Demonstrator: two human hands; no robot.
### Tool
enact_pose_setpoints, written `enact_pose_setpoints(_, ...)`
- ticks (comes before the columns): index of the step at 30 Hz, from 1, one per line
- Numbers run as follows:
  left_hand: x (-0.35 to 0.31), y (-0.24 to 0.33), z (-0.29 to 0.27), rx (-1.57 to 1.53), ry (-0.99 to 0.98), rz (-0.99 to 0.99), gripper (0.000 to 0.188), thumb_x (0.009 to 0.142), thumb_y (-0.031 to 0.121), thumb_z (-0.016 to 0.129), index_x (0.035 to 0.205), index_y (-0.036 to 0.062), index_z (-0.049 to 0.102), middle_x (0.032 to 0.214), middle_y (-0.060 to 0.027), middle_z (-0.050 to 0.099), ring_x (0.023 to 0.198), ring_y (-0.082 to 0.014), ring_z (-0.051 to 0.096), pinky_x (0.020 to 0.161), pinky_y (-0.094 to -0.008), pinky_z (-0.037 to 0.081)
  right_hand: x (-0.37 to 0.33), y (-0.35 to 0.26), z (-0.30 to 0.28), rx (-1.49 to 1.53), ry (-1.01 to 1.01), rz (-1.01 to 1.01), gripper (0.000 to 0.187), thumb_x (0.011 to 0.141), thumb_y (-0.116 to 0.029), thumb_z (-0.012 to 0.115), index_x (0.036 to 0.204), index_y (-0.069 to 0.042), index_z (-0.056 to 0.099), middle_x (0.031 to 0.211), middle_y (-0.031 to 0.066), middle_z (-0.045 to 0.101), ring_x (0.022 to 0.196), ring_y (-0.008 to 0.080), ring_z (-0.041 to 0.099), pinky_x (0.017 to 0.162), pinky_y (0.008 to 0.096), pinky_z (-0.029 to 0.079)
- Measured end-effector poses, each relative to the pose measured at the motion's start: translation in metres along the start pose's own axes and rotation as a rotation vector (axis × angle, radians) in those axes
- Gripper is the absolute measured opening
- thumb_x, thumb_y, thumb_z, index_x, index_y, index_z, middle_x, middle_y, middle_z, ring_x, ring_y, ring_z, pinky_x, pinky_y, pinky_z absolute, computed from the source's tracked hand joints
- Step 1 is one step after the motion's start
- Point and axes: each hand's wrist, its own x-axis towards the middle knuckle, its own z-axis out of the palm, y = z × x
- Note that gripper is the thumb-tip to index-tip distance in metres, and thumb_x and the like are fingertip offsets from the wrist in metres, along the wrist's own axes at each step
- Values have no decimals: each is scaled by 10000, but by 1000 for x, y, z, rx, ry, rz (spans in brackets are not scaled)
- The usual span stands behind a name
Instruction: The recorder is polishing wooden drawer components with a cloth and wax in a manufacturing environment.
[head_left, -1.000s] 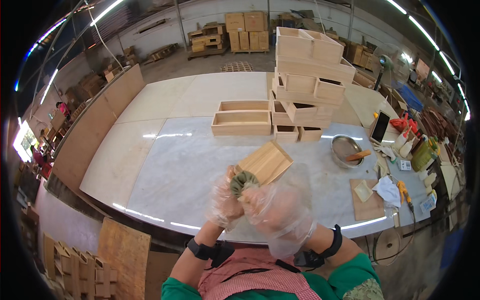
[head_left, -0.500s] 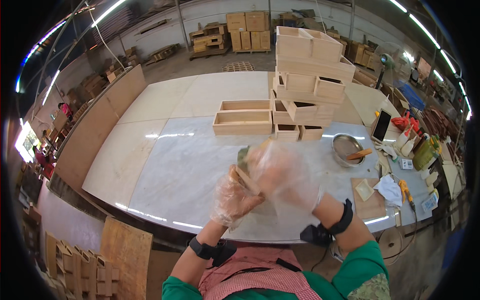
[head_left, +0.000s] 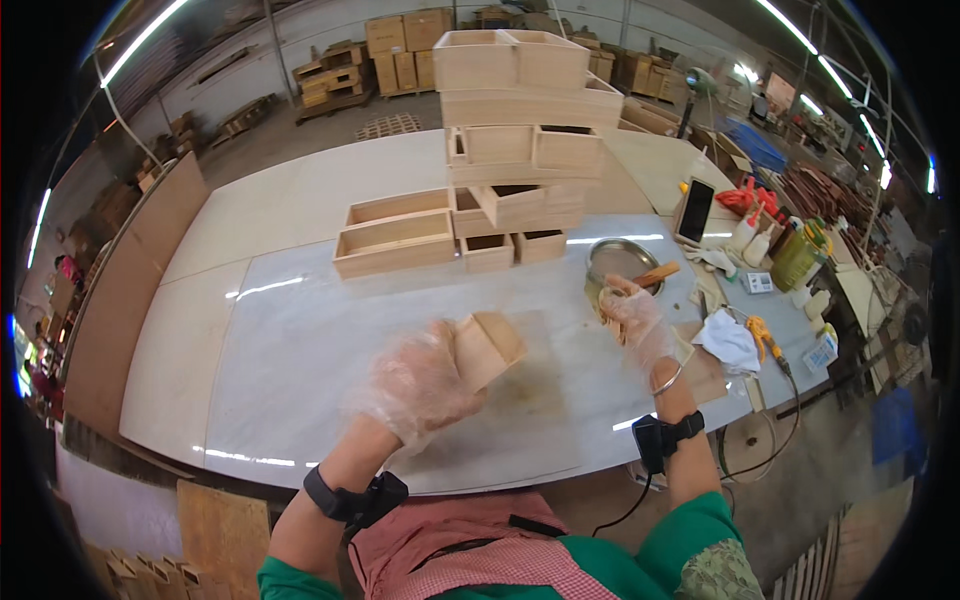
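Observation:
My left hand (head_left: 418, 385), in a clear plastic glove, is closed round a small pale wooden box (head_left: 487, 350), held tilted above the grey tabletop. My right hand (head_left: 640, 322), gloved the same way, is at the near rim of a round metal bowl (head_left: 612, 256). Its fingers are bent together over a small yellowish-green thing at the bowl's edge, whose kind I cannot make out. A brown wooden piece (head_left: 657, 273) lies across the bowl's right rim.
Beyond my hands stands a tall stack of wooden boxes (head_left: 520, 105), with a divided wooden box (head_left: 395, 245) to its left. On the right lie a phone (head_left: 694, 212), a white cloth (head_left: 728, 342), a yellow corded tool (head_left: 762, 342), glue bottles (head_left: 745, 235) and a green jug (head_left: 797, 255).
My right hand has left the wooden box and moved right to the metal bowl. My left hand still holds the box, now turned differently. The whole view has shifted to the right.

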Motion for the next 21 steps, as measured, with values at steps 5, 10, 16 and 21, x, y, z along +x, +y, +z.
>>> enact_pose_setpoints(5, 39, 5, 46, 304, -296, 15, 637, 669, 399, 718, 1151, 18, 551, 953, -224, 682, 902, -372, 672, 794, -443, 535, 17, 42, -59, -360, -18, -95, 381, 889, -239, 659, 1147, 37, 607, 902, 70, 684, 800, 171, 646, 714, 280, 505)
enact_pose_setpoints(10, 52, 1, 75, 310, -274, 130, 706, 708, 469, 710, 1216, 12, 531, 1013, -215, 671, 922, -372, 664, 814, -431, 531, 41, 64, -102, -1625, -27, -344, 328, 866, -330, 638, 1052, -62, 676, 1001, 181, 663, 897, 357, 651, 796, 439, 516)
enact_pose_setpoints(16, 42, -27, 76, 247, -184, 176, 771, 755, 516, 713, 1299, 17, 492, 1211, -202, 584, 1084, -357, 594, 921, -421, 490, 69, 33, -54, -1495, 143, 11, 255, 878, -259, 580, 927, -28, 675, 981, 200, 660, 915, 363, 668, 811, 426, 541)
enact_pose_setpoints(21, -12, -74, 37, 10, 55, 184, 839, 682, 440, 814, 1325, 26, 469, 1313, -176, 516, 1222, -338, 503, 1003, -421, 444, 92, 52, -63, -1630, 23, -40, 209, 852, -155, 538, 910, -3, 669, 915, 207, 671, 874, 360, 685, 773, 408, 556)
